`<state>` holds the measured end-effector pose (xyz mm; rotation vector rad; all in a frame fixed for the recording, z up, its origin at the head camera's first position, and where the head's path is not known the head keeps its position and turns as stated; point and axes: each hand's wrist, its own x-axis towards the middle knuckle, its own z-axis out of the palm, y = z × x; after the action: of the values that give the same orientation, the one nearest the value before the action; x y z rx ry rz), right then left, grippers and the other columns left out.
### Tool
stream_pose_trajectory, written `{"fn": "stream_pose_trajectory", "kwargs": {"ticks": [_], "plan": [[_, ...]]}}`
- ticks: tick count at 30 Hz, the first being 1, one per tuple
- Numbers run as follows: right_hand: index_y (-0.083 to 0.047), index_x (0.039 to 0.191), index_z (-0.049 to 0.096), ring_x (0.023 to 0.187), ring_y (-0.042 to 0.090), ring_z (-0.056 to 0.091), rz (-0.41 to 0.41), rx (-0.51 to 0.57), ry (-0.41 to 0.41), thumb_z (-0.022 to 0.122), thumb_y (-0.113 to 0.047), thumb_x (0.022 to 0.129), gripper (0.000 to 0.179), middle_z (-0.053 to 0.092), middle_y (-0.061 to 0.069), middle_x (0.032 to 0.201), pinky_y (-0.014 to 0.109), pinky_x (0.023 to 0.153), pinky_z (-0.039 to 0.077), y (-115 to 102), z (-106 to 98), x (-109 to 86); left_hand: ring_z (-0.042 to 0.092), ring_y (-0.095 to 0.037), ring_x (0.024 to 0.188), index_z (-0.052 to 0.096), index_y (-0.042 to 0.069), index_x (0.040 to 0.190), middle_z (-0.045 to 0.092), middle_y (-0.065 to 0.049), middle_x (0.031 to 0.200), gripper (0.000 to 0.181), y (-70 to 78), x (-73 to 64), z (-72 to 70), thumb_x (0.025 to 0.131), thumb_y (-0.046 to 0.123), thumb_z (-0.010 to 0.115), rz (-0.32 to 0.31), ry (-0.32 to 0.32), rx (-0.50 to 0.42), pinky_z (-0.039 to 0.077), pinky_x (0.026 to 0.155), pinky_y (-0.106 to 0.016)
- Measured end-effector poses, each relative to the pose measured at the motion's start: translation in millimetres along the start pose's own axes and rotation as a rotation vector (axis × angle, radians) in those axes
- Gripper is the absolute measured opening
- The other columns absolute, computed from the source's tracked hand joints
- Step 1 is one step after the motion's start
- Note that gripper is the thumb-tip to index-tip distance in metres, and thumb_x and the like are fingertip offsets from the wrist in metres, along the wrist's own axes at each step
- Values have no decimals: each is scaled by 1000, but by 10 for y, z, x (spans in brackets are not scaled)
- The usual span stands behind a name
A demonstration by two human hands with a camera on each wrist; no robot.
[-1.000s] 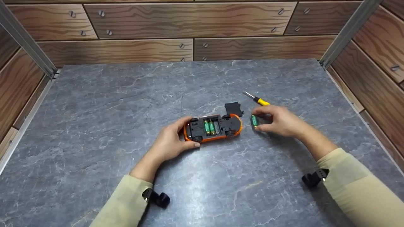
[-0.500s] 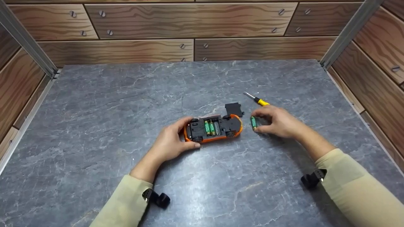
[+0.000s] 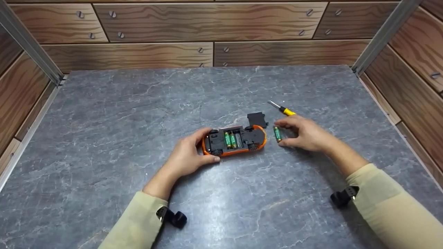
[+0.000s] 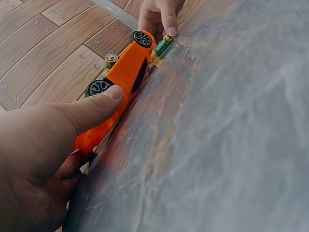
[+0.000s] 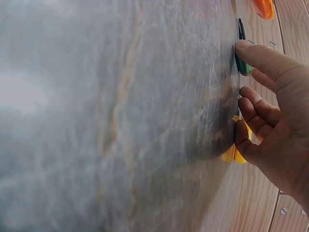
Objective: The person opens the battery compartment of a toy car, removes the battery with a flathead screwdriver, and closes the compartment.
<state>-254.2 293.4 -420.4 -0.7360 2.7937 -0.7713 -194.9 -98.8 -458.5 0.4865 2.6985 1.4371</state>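
An orange toy car lies wheels up on the table, its battery compartment uncovered. Two green batteries sit side by side in it, left of a bare slot. My left hand grips the car's left end, thumb along the near side, as the left wrist view also shows. Just right of the car, my right hand holds a loose green battery by its ends between thumb and index finger. In the right wrist view that battery is partly hidden behind the thumb.
Behind the car's right end lies a black battery cover. A screwdriver with a yellow handle lies beyond my right hand, which partly hides it. Wood-patterned walls border the grey marbled table.
The loose battery has shifted slightly left and tilted a little between my right fingers. My left hand and the toy car have stayed in place.
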Motion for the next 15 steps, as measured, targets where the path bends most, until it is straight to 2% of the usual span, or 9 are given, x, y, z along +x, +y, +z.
{"fn": "stream_pose_trajectory", "kwargs": {"ticks": [6,15], "plan": [[-9,148,61,130,39,57,18,14,-4,92,-29,85,73,64,15,141,62,116,39,-6,-1,-16,57,-25,136,54,16,155,64,-6,147,91,4,-5,-3,76,31,98,-1,0,-2,39,120,-44],[-7,148,60,129,36,60,38,83,-1,92,-27,85,73,65,16,140,57,115,42,-20,-8,-8,58,-25,135,54,14,155,64,-7,146,92,-7,6,2,76,29,98,13,3,-10,40,120,-43]]}}
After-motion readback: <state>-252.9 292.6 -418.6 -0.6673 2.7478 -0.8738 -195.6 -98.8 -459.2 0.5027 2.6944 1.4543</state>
